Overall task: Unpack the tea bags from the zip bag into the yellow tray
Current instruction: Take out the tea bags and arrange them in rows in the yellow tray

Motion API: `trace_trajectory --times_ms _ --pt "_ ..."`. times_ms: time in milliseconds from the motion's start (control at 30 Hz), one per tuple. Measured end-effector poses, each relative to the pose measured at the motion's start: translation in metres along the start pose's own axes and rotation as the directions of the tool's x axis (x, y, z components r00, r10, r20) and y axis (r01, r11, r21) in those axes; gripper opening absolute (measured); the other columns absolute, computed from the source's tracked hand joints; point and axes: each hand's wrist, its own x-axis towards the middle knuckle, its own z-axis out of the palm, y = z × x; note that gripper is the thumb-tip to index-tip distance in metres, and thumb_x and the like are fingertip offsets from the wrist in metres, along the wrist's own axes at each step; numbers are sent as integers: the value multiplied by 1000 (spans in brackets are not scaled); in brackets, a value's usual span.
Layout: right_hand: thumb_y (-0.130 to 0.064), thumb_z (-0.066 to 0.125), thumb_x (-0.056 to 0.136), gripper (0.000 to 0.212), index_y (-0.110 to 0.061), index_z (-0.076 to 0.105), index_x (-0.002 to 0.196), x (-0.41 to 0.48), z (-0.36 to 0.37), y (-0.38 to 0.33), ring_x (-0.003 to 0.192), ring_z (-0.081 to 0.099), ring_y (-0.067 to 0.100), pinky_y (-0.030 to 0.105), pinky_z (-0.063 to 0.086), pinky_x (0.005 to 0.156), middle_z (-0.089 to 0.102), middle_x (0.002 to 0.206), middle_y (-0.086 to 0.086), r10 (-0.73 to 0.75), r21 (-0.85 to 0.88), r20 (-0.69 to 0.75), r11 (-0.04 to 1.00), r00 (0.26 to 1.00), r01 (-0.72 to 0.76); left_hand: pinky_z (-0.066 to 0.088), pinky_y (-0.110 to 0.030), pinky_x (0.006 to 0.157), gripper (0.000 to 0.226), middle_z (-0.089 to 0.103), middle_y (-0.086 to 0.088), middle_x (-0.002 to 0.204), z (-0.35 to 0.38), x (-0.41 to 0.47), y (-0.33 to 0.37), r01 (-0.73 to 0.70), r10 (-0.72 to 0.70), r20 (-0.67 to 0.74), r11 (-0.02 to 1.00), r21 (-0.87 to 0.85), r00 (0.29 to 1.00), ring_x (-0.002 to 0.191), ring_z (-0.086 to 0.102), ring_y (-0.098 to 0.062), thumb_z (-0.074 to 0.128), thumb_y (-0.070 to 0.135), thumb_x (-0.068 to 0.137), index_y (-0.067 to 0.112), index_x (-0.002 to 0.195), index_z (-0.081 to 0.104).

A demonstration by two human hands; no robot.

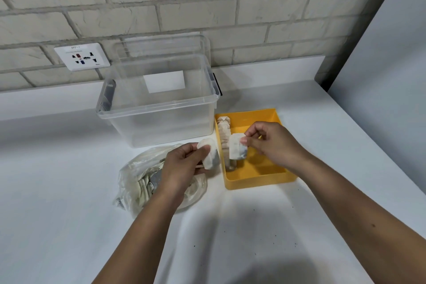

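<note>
On the tabletop [69, 168], a row of tea bags [224, 131] is already set in the yellow tray [260, 182], another is pinched in each grip, right hand [272, 143] over the tray, left hand [182, 163] beside it, and many are left in the zip bag [138, 175].

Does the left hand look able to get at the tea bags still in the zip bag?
Likely not at once: the left hand hovers right over the zip bag, but its fingers already pinch a tea bag.
</note>
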Motion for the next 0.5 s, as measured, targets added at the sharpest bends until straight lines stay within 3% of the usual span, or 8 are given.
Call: trace_trajectory --times_ms 100,233,400,500 --pt "-26 75 83 9 -19 69 84 5 -1 16 83 61 12 22 45 68 69 86 -5 105 -73 145 993 984 -96 60 -38 81 13 77 -5 77 -5 3 -1 -1 2 -42 1000 12 999 78 73 -23 67 18 94 12 87 76" --pt "-27 76 82 10 -19 71 86 13 19 34 86 61 14 24 46 73 69 88 -4 220 -135 275 973 936 -188 59 -41 84 17 77 -6 78 -6 2 -2 9 -7 -61 1000 29 998 79 73 -24 63 17 96 15 86 76" --pt "-28 77 80 14 -17 72 87 22 29 39 80 58 6 18 40 65 67 84 -7 180 -155 134 975 975 -159 60 -42 86 13 75 -7 81 -6 3 -4 16 -13 -57 999 50 998 81 71 -24 65 17 94 13 88 76" --pt "-29 78 80 15 -16 73 85 25 36 40 82 64 11 21 45 68 72 83 -3 187 -95 96 980 978 -178 61 -41 84 12 75 -9 83 -8 6 -6 11 -8 -48 998 66 999 82 71 -24 66 17 93 11 89 76"
